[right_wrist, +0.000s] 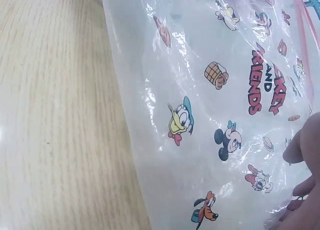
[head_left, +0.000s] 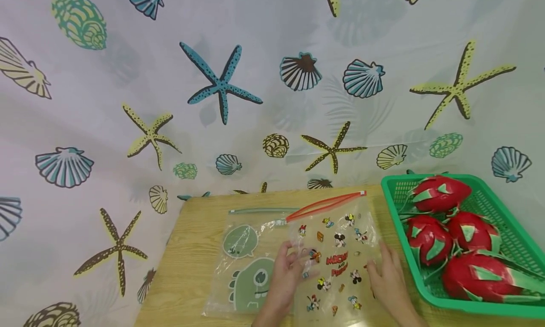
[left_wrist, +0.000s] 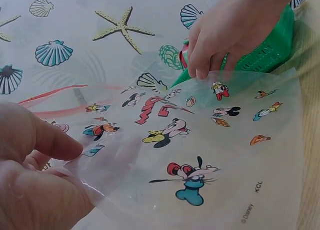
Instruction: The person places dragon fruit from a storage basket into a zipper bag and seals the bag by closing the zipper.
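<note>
A clear zip bag point(head_left: 340, 251) printed with cartoon mice and ducks lies on the wooden table point(head_left: 191, 251), its red zipper point(head_left: 325, 204) gaping at the far end. My left hand point(head_left: 289, 270) pinches the bag's left edge between thumb and fingers point(left_wrist: 45, 140). My right hand point(head_left: 385, 277) grips the right edge with curled fingers point(left_wrist: 210, 55). In the left wrist view the bag point(left_wrist: 200, 140) is lifted a little off the table between the two hands. The right wrist view shows the bag point(right_wrist: 210, 90) over the wood, with my fingertips point(right_wrist: 305, 150) at the frame's right edge.
A second clear bag point(head_left: 247, 270) with a green dinosaur print and a teal zipper lies partly under the first, on its left. A green plastic basket point(head_left: 481, 309) with three dragon fruits point(head_left: 438, 194) stands on the right. A cloth with shells and starfish point(head_left: 221, 85) hangs behind.
</note>
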`<action>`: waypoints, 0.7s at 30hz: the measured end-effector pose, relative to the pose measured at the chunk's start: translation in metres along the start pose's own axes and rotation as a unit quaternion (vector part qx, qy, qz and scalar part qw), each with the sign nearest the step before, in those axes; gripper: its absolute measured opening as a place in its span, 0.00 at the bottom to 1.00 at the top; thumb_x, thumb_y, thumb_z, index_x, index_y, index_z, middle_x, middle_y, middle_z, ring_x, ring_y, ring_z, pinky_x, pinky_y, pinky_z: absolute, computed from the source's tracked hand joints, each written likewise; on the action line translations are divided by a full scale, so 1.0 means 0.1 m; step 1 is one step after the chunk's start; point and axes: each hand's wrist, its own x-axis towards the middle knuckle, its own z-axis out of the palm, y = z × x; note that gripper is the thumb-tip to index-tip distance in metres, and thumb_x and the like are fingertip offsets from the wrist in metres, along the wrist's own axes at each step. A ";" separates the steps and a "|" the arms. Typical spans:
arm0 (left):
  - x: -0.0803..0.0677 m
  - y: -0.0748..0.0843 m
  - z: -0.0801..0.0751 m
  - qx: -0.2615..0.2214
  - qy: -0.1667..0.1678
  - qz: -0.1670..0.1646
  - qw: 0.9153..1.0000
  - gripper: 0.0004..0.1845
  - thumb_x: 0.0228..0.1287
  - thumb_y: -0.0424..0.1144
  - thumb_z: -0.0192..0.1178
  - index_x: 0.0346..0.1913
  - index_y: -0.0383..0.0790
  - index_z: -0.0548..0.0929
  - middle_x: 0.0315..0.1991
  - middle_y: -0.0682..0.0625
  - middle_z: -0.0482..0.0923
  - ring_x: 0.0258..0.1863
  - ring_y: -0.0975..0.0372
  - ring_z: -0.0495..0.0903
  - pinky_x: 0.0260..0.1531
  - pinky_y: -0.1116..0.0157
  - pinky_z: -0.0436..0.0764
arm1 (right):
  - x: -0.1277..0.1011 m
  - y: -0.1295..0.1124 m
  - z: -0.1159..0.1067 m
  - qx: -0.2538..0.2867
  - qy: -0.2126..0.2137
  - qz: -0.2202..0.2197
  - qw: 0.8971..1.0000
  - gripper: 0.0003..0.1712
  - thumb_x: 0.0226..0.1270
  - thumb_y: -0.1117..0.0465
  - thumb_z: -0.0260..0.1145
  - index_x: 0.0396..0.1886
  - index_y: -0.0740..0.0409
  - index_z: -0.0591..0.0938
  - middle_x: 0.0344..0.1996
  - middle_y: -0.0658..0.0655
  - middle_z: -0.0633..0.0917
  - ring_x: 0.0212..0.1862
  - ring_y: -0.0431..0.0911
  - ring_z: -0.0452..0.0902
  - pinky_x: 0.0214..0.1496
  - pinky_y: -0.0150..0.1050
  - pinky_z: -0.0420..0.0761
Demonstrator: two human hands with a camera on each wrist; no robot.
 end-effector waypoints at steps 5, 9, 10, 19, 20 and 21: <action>-0.02 0.07 0.05 0.001 -0.005 0.011 1.000 0.20 0.69 0.26 0.52 0.62 0.41 0.69 0.62 0.39 0.76 0.56 0.48 0.81 0.52 0.53 0.84 | 0.01 -0.07 -0.02 0.002 0.021 -0.050 0.999 0.40 0.73 0.62 0.57 0.76 0.71 0.50 0.75 0.76 0.48 0.72 0.76 0.47 0.68 0.75 0.55; -0.06 0.13 0.09 0.010 -0.008 0.019 1.000 0.21 0.69 0.26 0.51 0.62 0.43 0.70 0.61 0.41 0.77 0.57 0.49 0.81 0.55 0.55 0.83 | 0.02 -0.15 -0.04 -0.003 0.043 -0.091 0.995 0.37 0.72 0.63 0.59 0.74 0.72 0.56 0.75 0.76 0.50 0.72 0.75 0.47 0.66 0.77 0.55; -0.07 0.14 0.10 0.017 -0.010 0.021 1.000 0.21 0.68 0.25 0.51 0.62 0.44 0.70 0.61 0.43 0.77 0.57 0.50 0.81 0.55 0.56 0.83 | 0.02 -0.18 -0.05 -0.002 0.047 -0.099 0.994 0.36 0.72 0.63 0.59 0.73 0.72 0.58 0.75 0.75 0.51 0.72 0.75 0.47 0.65 0.78 0.55; -0.14 0.21 0.20 0.063 -0.034 0.039 0.997 0.20 0.69 0.28 0.52 0.60 0.48 0.72 0.60 0.50 0.79 0.57 0.53 0.80 0.61 0.61 0.79 | -0.01 -0.48 -0.13 0.030 0.065 -0.144 0.987 0.24 0.74 0.63 0.58 0.67 0.64 0.70 0.62 0.64 0.73 0.60 0.58 0.73 0.60 0.52 0.78; -0.15 0.20 0.21 0.065 -0.037 0.039 0.996 0.20 0.69 0.28 0.52 0.60 0.48 0.72 0.60 0.50 0.79 0.57 0.53 0.80 0.61 0.61 0.79 | -0.02 -0.52 -0.14 0.037 0.061 -0.143 0.987 0.23 0.75 0.62 0.57 0.67 0.63 0.71 0.61 0.62 0.75 0.57 0.53 0.75 0.57 0.45 0.81; -0.16 0.20 0.22 0.069 -0.042 0.041 0.996 0.19 0.70 0.29 0.52 0.59 0.48 0.73 0.60 0.51 0.79 0.57 0.53 0.80 0.61 0.62 0.79 | -0.03 -0.55 -0.15 0.046 0.055 -0.143 0.987 0.23 0.76 0.61 0.56 0.67 0.62 0.71 0.59 0.60 0.76 0.55 0.47 0.77 0.54 0.37 0.81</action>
